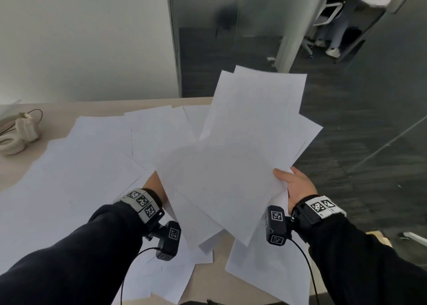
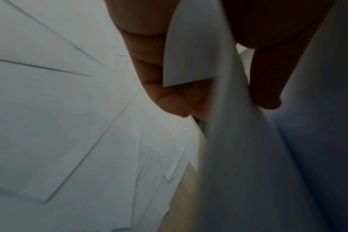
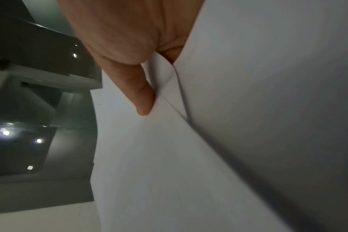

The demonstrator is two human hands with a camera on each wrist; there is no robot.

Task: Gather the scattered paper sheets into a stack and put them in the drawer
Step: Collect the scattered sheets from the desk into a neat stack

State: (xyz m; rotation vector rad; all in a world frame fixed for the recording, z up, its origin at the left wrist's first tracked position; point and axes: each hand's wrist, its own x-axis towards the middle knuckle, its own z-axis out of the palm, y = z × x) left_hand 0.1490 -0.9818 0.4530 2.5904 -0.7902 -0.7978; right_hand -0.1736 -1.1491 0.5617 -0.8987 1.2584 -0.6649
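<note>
Many white paper sheets lie overlapping across the beige table. A fanned bundle of sheets is raised above the table's right side. My right hand holds the bundle's near right corner, thumb on top; in the right wrist view the thumb presses on the paper. My left hand reaches under the bundle's left edge and is mostly hidden there. In the left wrist view its curled fingers and thumb pinch a sheet. No drawer is in view.
Cream headphones with a cable sit at the table's far left. More sheets lie near the front right edge. Beyond the table's right edge is dark carpet, a glass wall, and a seated person far back.
</note>
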